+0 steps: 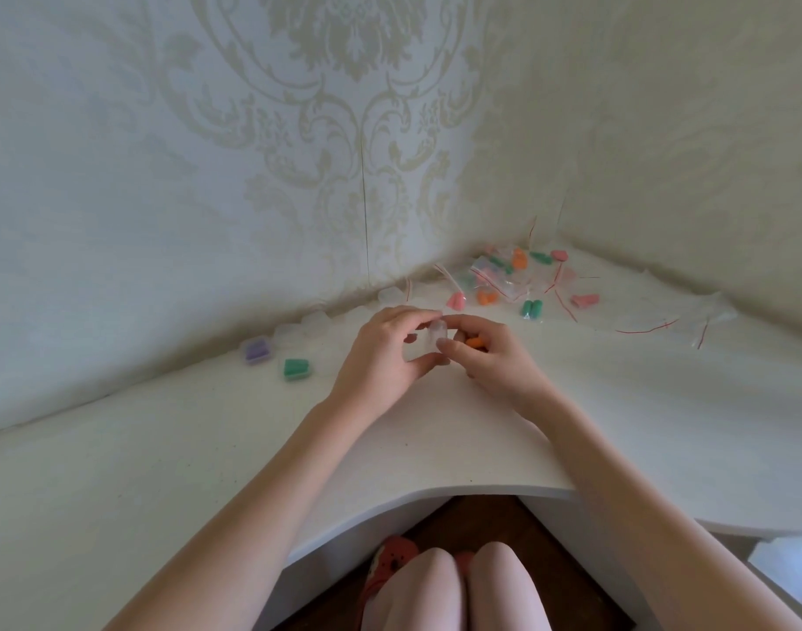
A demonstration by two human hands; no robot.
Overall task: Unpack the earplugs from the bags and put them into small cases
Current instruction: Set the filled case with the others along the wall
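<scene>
Left hand (pixel 380 352): fingers curled round a clear case (pixel 428 340), mid-table.
Right hand (pixel 485 352): thumb touches the case, fingers curled over orange earplugs (pixel 474 342).
Bags (pixel 508 280): far right corner.
Filled cases (pixel 276 359): left.

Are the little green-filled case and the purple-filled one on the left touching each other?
Apart. The head view shows a strip of bare white table between the green-filled case and the purple-filled case.

My left hand (pixel 380 352) and right hand (pixel 485 352) pinch a small clear case (pixel 428 341) between them above the white table (pixel 435 448). Orange earplugs (pixel 474 342) sit tucked in my right fingers. Bagged earplugs (pixel 512 280) lie piled in the corner.
</scene>
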